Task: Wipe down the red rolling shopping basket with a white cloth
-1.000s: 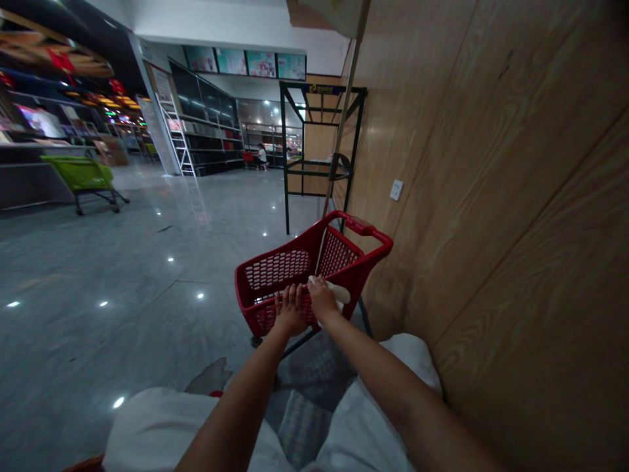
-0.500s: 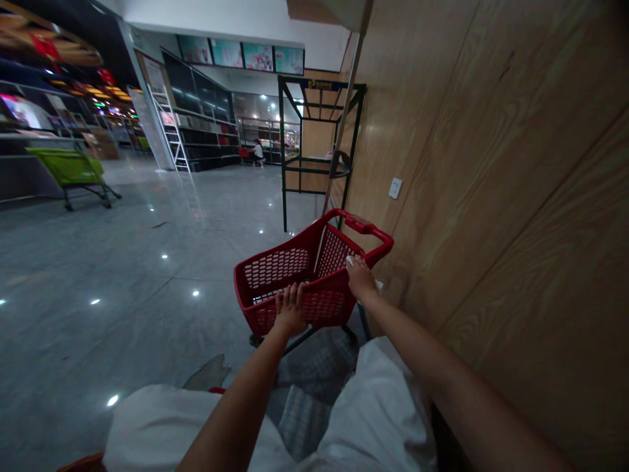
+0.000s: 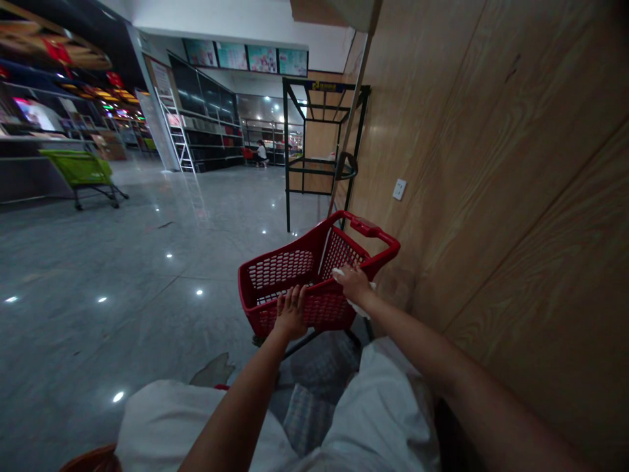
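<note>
A small red plastic shopping cart (image 3: 295, 269) stands on the floor in front of my knees, its handle (image 3: 376, 233) on the far right side. My left hand (image 3: 291, 313) grips the near rim of the basket, fingers curled over the edge. My right hand (image 3: 352, 283) presses a white cloth (image 3: 358, 303) against the right rim of the basket, its fingers closed on the cloth. My legs in white shorts fill the bottom of the view.
A wood-panelled wall (image 3: 491, 164) with a white socket (image 3: 399, 189) runs close along the right. A black metal rack (image 3: 319, 144) stands behind the cart. Farther left are a green cart (image 3: 78, 169), a ladder (image 3: 177, 137), shelves and a distant person (image 3: 261, 154) on the glossy grey floor.
My right hand with the cloth moved from the near rim, beside my left hand, to the right rim near the handle, then back a little. My left hand kept its hold.
</note>
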`<state>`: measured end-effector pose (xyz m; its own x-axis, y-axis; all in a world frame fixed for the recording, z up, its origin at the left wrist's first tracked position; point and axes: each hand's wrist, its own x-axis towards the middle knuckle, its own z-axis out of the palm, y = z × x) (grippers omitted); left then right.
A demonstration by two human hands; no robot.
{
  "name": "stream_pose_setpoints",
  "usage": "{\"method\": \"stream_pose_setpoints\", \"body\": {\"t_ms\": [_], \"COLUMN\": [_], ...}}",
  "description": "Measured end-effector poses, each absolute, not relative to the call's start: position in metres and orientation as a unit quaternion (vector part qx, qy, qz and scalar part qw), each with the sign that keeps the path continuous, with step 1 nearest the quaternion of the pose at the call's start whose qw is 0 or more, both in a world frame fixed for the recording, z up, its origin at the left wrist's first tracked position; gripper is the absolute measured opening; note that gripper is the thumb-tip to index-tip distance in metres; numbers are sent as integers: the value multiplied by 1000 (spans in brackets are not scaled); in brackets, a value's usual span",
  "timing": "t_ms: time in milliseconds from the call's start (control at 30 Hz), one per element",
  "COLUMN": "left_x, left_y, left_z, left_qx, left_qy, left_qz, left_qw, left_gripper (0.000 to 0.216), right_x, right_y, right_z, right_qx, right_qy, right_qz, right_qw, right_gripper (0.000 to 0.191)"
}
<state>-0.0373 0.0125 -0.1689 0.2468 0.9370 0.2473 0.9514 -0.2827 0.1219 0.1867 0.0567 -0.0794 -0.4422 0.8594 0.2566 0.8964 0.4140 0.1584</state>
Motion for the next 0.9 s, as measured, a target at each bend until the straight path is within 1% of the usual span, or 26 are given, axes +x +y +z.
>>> {"method": "stream_pose_setpoints", "body": {"t_ms": [100, 167, 267, 400, 500, 600, 700, 800, 900], "left_x": [-34, -30, -25, -25, -31, -37, -41, -41, -38], "left_y": [13, 14, 15, 14, 13, 11, 10, 9, 9], "left_z": [-172, -173, -172, -170, -170, -171, -173, -175, -176], "left_qx": [-788, -786, -780, -781, -786, -789, -789, -787, -783], "left_qy": [-595, -597, -606, -607, -603, -598, -592, -591, -593], "left_qz": [-154, -158, -158, -147, -133, -138, -160, -175, -184], "left_qw": [27, 17, 5, 12, 20, 26, 35, 35, 30], "left_gripper": [100, 101, 101, 102, 101, 100, 97, 96, 95], "right_x": [228, 232, 201, 132, 105, 119, 162, 207, 229], "right_y": [63, 64, 56, 37, 29, 35, 51, 67, 72], "right_z": [-67, -71, -91, -121, -125, -111, -82, -52, -38], "right_qx": [-586, -612, -617, -553, -516, -495, -552, -629, -671], "right_qy": [-789, -764, -761, -813, -837, -853, -818, -753, -710], "right_qz": [-166, -178, -167, -128, -125, -135, -152, -184, -203], "right_qw": [82, 99, 113, 125, 132, 95, 53, 56, 64], "right_gripper": [42, 44, 47, 56, 56, 52, 43, 41, 40]}}
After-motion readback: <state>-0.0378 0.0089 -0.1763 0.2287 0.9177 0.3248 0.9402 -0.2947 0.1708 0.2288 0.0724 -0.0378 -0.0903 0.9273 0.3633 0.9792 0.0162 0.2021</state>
